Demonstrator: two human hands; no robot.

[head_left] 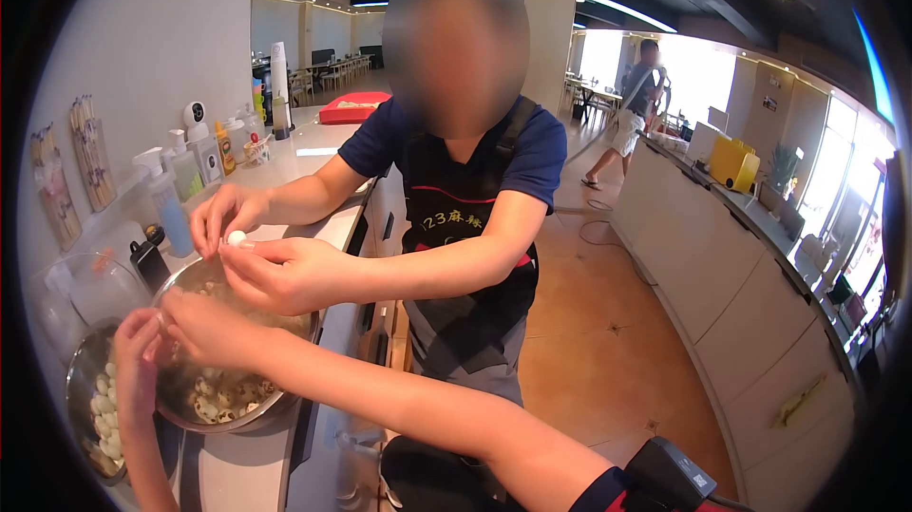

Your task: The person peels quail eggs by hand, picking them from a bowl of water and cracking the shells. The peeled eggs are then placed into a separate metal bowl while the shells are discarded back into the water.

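My left hand (141, 343) and my right hand (211, 327) meet over the near side of a metal bowl (223, 425). Fingers of both are bent and pinched close together; whatever small thing lies between them is hidden and slightly blurred. Speckled quail eggs (223, 398) lie in cloudy water in that bowl. Left of my hands, smooth pale peeled eggs (104, 407) fill part of a second metal bowl (80, 360). Across from me, a co-worker's hands (271, 270) hold a white peeled egg (237, 238) above the far side of the egg bowl.
Pump bottles (169, 213), a small white camera (195, 115) and condiment bottles line the counter by the wall. A red tray (355, 107) sits farther back. The co-worker in a dark apron (456, 218) stands close to the counter. Another counter (703, 256) runs along the right.
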